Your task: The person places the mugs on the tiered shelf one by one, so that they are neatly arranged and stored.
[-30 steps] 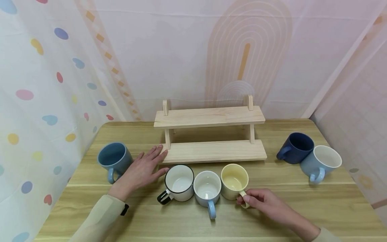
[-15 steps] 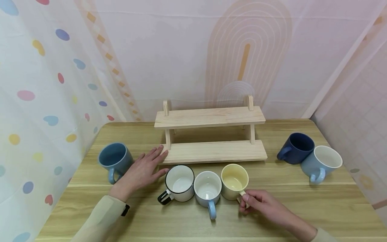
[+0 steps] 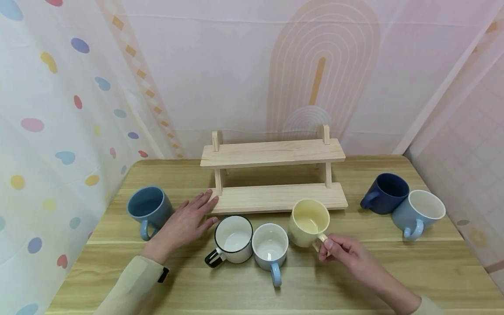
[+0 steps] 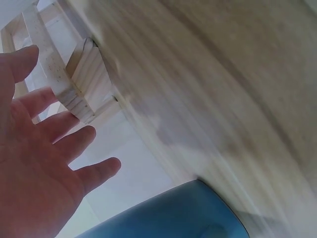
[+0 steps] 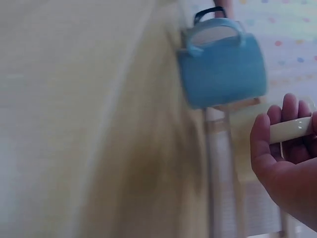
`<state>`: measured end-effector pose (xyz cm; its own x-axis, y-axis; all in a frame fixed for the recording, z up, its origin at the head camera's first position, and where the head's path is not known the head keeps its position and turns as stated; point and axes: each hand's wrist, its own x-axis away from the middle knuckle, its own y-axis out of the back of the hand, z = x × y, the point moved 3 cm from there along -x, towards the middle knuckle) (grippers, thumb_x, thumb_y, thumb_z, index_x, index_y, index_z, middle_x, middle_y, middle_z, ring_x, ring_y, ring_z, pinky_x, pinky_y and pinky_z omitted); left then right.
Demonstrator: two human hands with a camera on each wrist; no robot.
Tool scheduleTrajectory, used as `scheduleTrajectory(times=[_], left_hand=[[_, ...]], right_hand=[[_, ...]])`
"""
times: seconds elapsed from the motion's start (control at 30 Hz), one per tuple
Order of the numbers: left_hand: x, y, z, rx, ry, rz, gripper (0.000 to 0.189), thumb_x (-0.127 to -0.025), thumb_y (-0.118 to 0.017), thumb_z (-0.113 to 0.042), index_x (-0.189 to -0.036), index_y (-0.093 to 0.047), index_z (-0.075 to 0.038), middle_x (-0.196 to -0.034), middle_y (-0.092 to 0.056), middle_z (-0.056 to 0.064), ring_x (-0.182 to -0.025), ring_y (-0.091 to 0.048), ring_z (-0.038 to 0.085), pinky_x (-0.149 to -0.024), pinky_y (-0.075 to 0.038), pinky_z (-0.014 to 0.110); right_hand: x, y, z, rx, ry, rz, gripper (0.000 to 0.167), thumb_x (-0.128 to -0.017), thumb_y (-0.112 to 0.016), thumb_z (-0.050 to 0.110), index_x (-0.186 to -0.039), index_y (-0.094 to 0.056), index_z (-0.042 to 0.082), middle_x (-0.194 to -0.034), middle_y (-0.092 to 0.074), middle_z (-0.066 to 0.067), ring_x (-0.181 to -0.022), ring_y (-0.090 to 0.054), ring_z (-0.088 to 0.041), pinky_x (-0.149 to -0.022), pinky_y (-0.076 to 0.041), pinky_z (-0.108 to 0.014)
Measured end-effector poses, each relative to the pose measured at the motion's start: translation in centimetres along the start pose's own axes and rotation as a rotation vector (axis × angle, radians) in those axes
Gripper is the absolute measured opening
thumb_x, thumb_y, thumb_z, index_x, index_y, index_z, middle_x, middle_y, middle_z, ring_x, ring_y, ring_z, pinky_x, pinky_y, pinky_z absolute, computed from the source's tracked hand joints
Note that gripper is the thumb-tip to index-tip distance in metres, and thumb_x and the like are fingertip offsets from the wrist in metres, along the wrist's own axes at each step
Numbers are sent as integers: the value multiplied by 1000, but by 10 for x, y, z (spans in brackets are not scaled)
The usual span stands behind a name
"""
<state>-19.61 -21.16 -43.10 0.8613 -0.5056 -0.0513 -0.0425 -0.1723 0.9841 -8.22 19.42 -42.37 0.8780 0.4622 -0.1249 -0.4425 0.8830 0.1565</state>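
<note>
The right hand (image 3: 350,258) pinches the handle of the yellow mug (image 3: 309,223) between thumb and curled fingers. The yellow mug is upright or nearly so, in front of the right part of the wooden shelf's (image 3: 275,199) lower board; its rim overlaps that board in the head view. Contact between its base and the counter (image 3: 291,297) cannot be confirmed.

The left hand (image 3: 185,224) is spread, fingers extended, holding no mug. Its fingertips rest at the left end of the lower board and cover that corner.

Adjacent items: the light blue mug (image 3: 271,249) stands just left of the yellow mug, handle toward the person. The white mug (image 3: 234,245) with black rim stands next to it, close to the left thumb, handle angled toward the person's left. These two mugs stand directly before the left and middle portions of the lower board.

Outer items: the teal mug (image 3: 151,212) stands near the left wrist, on its outer side. The navy mug (image 3: 387,192) and the sky-blue mug (image 3: 417,216) stand close together on the far right, well apart from the shelf. A patterned curtain (image 3: 220,74) hangs behind the counter
</note>
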Motion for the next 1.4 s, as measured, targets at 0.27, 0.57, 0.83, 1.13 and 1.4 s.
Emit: scheduleTrajectory(times=[0.27, 0.57, 0.83, 1.13, 1.4], left_hand=[[1, 1, 0, 50, 9, 7, 65, -104, -62, -42, -158, -44, -11, -166, -32, 17, -150, -34, 41, -112, -33, 71], [0, 0, -2, 90, 33, 15, 66, -104, -62, -42, -159, -43, -10, -167, -29, 16, -152, -31, 40, -114, -32, 70], [1, 0, -2, 99, 53, 11, 66, -104, -63, -42, -158, -43, -10, -167, -30, 16, -152, -32, 39, -114, -32, 69], [2, 0, -2, 107, 54, -3, 65, -103, -63, -41, -158, -44, -10, -167, -31, 17, -150, -34, 40, -113, -33, 70], [1, -1, -1, 120, 61, 2, 64, -104, -62, -41, -158, -45, -11, -167, -31, 15, -150, -36, 39, -113, -34, 69]], right_hand=[[-12, 12, 29, 43, 81, -127, 30, -112, -39, 2, -97, -63, -8, -90, -68, -8, -87, -69, -17, -81, -60, -32], [-29, 30, 51, 59, 56, -250, 34, -114, -40, 12, -98, -59, -10, -89, -64, -8, -86, -65, -17, -83, -59, -26], [-46, 37, 63, 125, 19, -356, 40, -114, -42, 26, -101, -60, -7, -93, -63, -12, -90, -64, -20, -86, -58, -25], [-68, 43, 70, 6, 59, -458, 44, -112, -46, 30, -101, -57, -11, -92, -61, -6, -90, -63, -21, -84, -58, -25], [-88, 50, 73, 1, 74, -524, 44, -111, -49, 32, -102, -56, -10, -89, -62, -4, -86, -64, -20, -83, -58, -23]])
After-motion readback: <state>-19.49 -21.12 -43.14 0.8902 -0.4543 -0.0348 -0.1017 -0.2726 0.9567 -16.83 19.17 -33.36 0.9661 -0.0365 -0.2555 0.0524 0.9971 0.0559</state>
